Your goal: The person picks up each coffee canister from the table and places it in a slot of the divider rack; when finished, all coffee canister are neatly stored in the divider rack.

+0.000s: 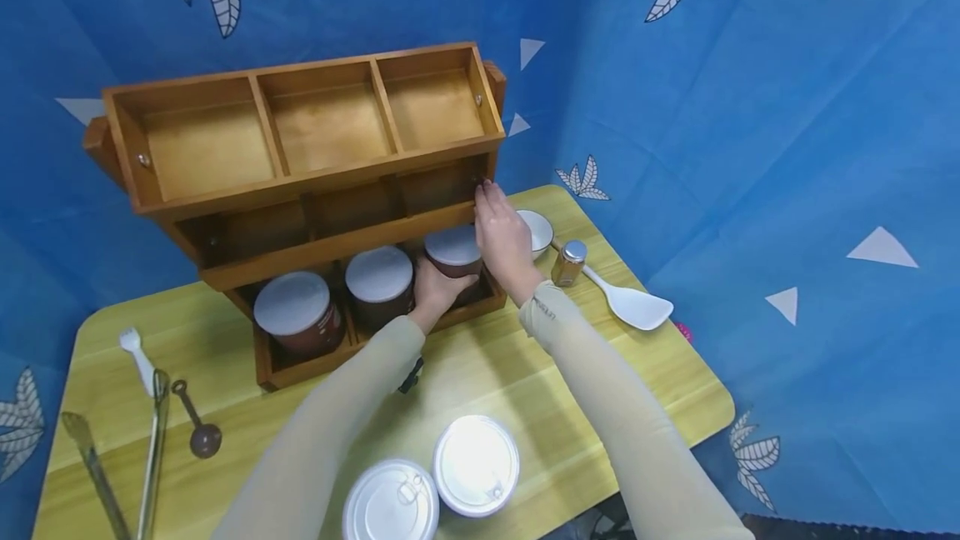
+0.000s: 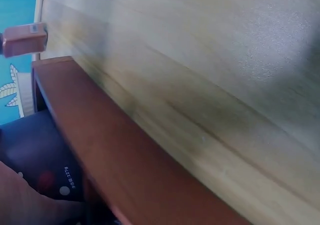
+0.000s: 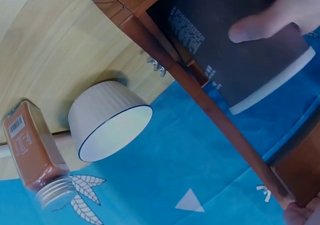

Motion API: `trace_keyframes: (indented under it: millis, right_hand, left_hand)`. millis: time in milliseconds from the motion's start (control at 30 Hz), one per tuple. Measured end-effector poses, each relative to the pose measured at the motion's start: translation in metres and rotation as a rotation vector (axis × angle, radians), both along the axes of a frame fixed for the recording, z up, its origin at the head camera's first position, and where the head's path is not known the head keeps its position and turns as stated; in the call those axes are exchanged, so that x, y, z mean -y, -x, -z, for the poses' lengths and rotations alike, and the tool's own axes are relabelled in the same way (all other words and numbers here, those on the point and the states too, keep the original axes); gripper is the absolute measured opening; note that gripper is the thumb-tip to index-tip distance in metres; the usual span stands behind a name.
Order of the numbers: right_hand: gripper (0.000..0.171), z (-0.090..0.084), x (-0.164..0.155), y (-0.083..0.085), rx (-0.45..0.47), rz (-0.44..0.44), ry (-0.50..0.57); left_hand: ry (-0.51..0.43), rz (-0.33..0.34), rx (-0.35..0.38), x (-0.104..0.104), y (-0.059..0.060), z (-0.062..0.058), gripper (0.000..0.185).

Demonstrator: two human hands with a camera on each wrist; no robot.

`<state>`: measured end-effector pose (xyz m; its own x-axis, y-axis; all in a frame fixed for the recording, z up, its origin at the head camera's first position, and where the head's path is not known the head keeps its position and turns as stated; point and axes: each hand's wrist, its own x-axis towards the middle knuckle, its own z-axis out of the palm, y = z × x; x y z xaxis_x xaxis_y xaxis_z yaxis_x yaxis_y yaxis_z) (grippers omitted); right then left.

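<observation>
A three-tier wooden rack [image 1: 322,177] stands at the back of the table. In its bottom tier sit three dark cans with whitish lids: a left can [image 1: 292,304], a middle can [image 1: 379,275] and a right can [image 1: 453,247]. My left hand [image 1: 438,286] grips the right can, its thumb across the can's dark side in the right wrist view. At the rack's right end, my right hand [image 1: 504,236] holds the wooden frame by the middle tier. Its fingertips [image 3: 298,214] show against the side rail in the right wrist view.
Right of the rack are a white bowl [image 1: 538,232], a silver-capped spice jar [image 1: 568,265] and a white spatula [image 1: 637,307]. Two pull-tab cans [image 1: 476,465] stand at the front. At left lie a white fork [image 1: 137,352], metal tongs [image 1: 153,448] and a brown spoon [image 1: 204,440].
</observation>
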<state>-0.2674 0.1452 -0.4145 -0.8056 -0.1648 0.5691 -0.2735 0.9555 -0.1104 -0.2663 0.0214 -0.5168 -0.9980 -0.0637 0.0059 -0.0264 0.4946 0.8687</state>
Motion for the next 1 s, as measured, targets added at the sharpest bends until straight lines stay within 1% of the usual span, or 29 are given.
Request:
trace_keyframes:
  millis: [133, 233, 300, 400, 433, 500, 533, 567, 633, 767, 867, 933, 1000]
  right_hand:
    - [0.037, 0.002, 0.004, -0.002, 0.004, -0.005, -0.002]
    - [0.037, 0.002, 0.006, -0.002, 0.001, -0.010, -0.005]
    - [0.037, 0.002, 0.006, -0.002, -0.004, -0.006, -0.009]
    - [0.036, 0.002, 0.005, 0.000, -0.019, 0.007, -0.013]
    - [0.036, 0.002, 0.004, 0.000, -0.022, 0.011, -0.013]
    - [0.036, 0.002, 0.002, 0.001, -0.024, 0.014, -0.011]
    - [0.036, 0.003, 0.003, 0.001, -0.023, 0.011, -0.012]
    - [0.036, 0.004, 0.005, 0.002, -0.019, 0.008, -0.012]
    - [0.037, 0.005, 0.009, 0.002, -0.008, 0.005, -0.014]
    - [0.037, 0.007, 0.013, 0.004, 0.003, 0.013, -0.004]
    - [0.038, 0.006, 0.014, 0.006, 0.005, 0.019, 0.006]
    - [0.038, 0.006, 0.014, 0.008, 0.008, 0.022, 0.013]
    - [0.038, 0.006, 0.014, 0.009, 0.014, 0.029, 0.019]
  left_hand:
    - [-0.005, -0.011, 0.023, 0.004, -0.004, 0.007, 0.109]
    - [0.005, -0.025, 0.052, 0.007, -0.006, 0.008, 0.109]
    - [0.013, -0.012, 0.089, 0.008, -0.008, 0.008, 0.108]
    - [-0.010, 0.043, 0.131, 0.011, -0.012, 0.005, 0.107]
    - [-0.034, 0.068, 0.136, 0.013, -0.015, 0.004, 0.107]
    - [-0.086, 0.132, 0.138, 0.017, -0.021, 0.001, 0.107]
    - [-0.102, 0.167, 0.137, 0.022, -0.025, -0.001, 0.107]
    - [-0.102, 0.203, 0.142, 0.028, -0.031, -0.003, 0.107]
    - [-0.069, 0.271, 0.148, 0.043, -0.044, -0.007, 0.105]
    - [0.048, 0.392, 0.156, 0.082, -0.071, -0.013, 0.104]
    - [0.087, 0.457, 0.146, 0.120, -0.088, -0.013, 0.106]
    - [0.105, 0.497, 0.136, 0.148, -0.098, -0.010, 0.107]
    - [0.143, 0.530, 0.123, 0.175, -0.110, -0.005, 0.108]
